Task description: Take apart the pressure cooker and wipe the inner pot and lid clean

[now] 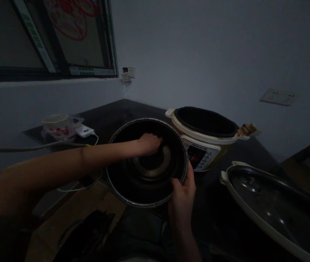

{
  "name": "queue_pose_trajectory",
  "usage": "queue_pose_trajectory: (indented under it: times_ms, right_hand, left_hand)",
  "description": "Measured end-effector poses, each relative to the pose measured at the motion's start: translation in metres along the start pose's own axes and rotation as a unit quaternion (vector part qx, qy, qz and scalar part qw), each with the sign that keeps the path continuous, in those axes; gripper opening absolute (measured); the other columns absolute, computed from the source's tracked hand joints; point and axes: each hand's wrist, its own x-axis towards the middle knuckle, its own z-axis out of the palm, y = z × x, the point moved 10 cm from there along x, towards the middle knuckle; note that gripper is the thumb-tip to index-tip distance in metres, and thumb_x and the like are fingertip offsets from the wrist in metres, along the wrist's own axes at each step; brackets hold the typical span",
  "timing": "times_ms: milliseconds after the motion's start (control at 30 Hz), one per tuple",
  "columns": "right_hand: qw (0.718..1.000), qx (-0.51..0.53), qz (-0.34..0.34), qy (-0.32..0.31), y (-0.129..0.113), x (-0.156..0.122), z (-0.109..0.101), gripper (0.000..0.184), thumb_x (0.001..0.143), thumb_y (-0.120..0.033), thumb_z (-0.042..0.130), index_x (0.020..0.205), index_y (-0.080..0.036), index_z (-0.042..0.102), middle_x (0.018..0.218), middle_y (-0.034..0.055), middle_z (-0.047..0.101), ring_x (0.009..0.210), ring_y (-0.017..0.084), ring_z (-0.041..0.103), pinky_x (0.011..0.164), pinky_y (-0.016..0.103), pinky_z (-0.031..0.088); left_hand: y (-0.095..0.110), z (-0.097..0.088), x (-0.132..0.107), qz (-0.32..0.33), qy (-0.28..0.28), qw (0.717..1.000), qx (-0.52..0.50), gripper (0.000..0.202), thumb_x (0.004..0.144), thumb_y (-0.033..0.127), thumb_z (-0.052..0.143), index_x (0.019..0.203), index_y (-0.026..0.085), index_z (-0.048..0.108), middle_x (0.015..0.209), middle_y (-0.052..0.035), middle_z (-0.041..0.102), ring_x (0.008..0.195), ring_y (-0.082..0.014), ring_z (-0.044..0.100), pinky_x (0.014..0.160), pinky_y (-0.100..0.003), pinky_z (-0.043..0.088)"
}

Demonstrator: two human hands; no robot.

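Note:
A dark round inner pot (133, 183) with a worn metallic rim is tilted so that its inside faces me. My right hand (182, 194) grips its right edge, thumb over the rim and fingers behind the wall. My left hand (149, 144) is down inside the pot with its fingers curled closed. Whether a cloth or anything else is in it is hidden in the dark. A pressure cooker (222, 153) with a white rim and a button panel stands open behind the pot. Its lid (269, 207) lies at the lower right, apart from both hands.
The dark countertop (127, 108) runs into the wall corner. A plastic-wrapped tub (56, 125) and a white plug strip (84, 130) with a cable sit at the left. Wall sockets (278, 97) are at the right, and a window (70, 40) is at the upper left.

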Motion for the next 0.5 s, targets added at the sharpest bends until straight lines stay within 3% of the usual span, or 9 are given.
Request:
queue_pose_trajectory:
  times_ms: [200,367,433,500]
  right_hand:
    - [1.0,0.0,-0.007,0.009,0.0,0.0,-0.003,0.072,0.071,-0.015,0.051,0.142,-0.022,0.044,0.14,0.0067,0.053,0.132,0.026,0.046,0.11,0.046,0.036]
    - [1.0,0.021,0.008,0.02,0.005,0.004,-0.006,0.071,0.069,-0.014,0.053,0.139,-0.024,0.047,0.141,0.0064,0.053,0.132,0.026,0.046,0.111,0.049,0.034]
    - [0.999,0.033,0.016,0.024,0.008,0.005,-0.008,0.071,0.068,-0.014,0.054,0.138,-0.025,0.048,0.14,0.0062,0.053,0.132,0.027,0.046,0.111,0.05,0.034]
    - [0.999,0.041,0.023,0.028,0.009,0.006,-0.01,0.071,0.067,-0.014,0.055,0.137,-0.024,0.049,0.14,0.0066,0.054,0.131,0.027,0.047,0.11,0.05,0.035]
  left_hand:
    - [0.045,-0.002,0.003,0.1,0.018,0.995,-0.013,0.049,0.086,0.021,0.054,0.133,0.009,0.046,0.126,-0.0225,0.061,0.112,-0.0324,0.061,0.088,-0.043,0.048]
    - [0.088,0.019,-0.025,0.223,-0.002,0.975,-0.009,0.05,0.08,0.028,0.067,0.127,0.021,0.053,0.125,-0.0125,0.063,0.115,-0.0268,0.058,0.093,-0.039,0.044]
    - [0.093,0.027,-0.035,0.236,-0.012,0.972,0.001,0.037,0.082,0.026,0.065,0.118,0.022,0.059,0.12,-0.0096,0.066,0.112,-0.0247,0.059,0.093,-0.037,0.044]
    - [0.085,0.028,-0.036,0.218,-0.011,0.976,0.015,0.029,0.085,0.022,0.06,0.114,0.021,0.062,0.117,-0.0109,0.067,0.111,-0.025,0.059,0.095,-0.038,0.042]
